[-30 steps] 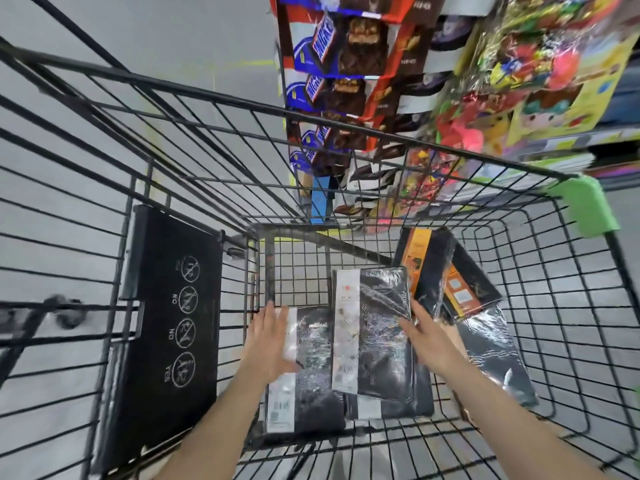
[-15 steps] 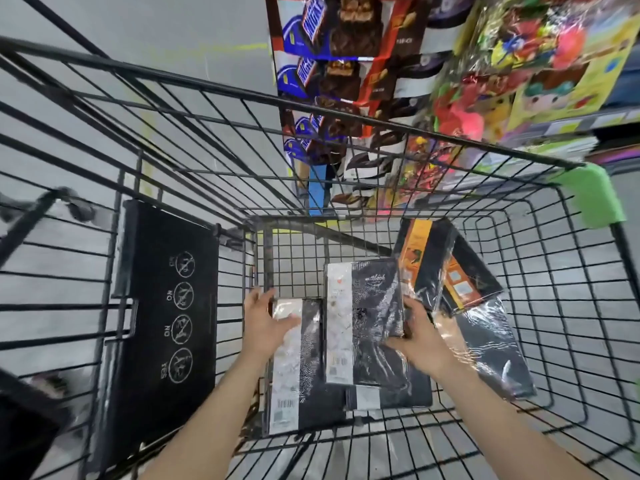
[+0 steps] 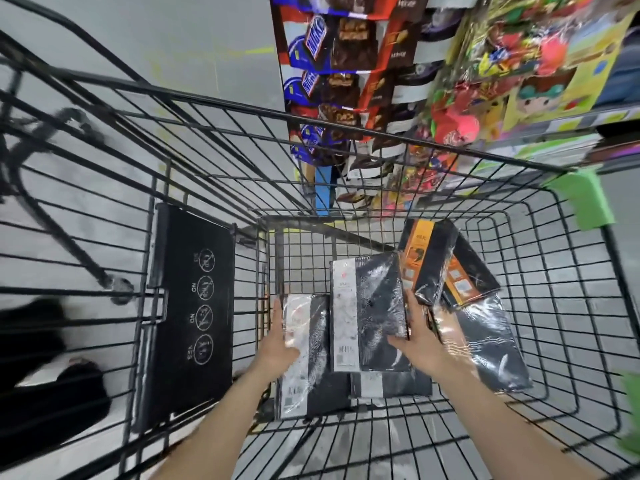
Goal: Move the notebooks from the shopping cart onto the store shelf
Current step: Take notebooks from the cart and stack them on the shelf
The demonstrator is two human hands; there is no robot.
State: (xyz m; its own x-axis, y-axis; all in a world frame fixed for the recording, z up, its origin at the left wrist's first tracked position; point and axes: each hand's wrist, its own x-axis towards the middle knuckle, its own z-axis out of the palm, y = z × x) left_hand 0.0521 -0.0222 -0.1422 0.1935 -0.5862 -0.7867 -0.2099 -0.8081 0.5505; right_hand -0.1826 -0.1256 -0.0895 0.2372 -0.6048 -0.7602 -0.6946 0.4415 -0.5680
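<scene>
Both hands are down in the shopping cart (image 3: 588, 306), among shrink-wrapped notebooks lying on its wire floor. The left hand (image 3: 280, 344) grips the left edge of a black-and-white notebook (image 3: 304, 358), fingers along its side and thumb on the cover. The right hand (image 3: 420, 341) holds the right edge of a second black-and-white notebook (image 3: 367, 313), which lies tilted over others; how far its fingers curl beneath cannot be confirmed from this angle. Two orange-banded notebooks (image 3: 446, 268) and a black one (image 3: 485, 348) lie just to the right.

Recommendation: the film wrap looks slippery, so each grip should reach under the edge before lifting, and each book should clear the cart rim before turning toward the store shelf (image 3: 571, 98).

Legible writing: "NO", "NO" and "YES" beside pictograms on the black child-seat flap (image 3: 194, 306); Snickers branding on the hanging chocolate display (image 3: 329, 57). Barcode labels on the notebooks are too small to read.
</scene>
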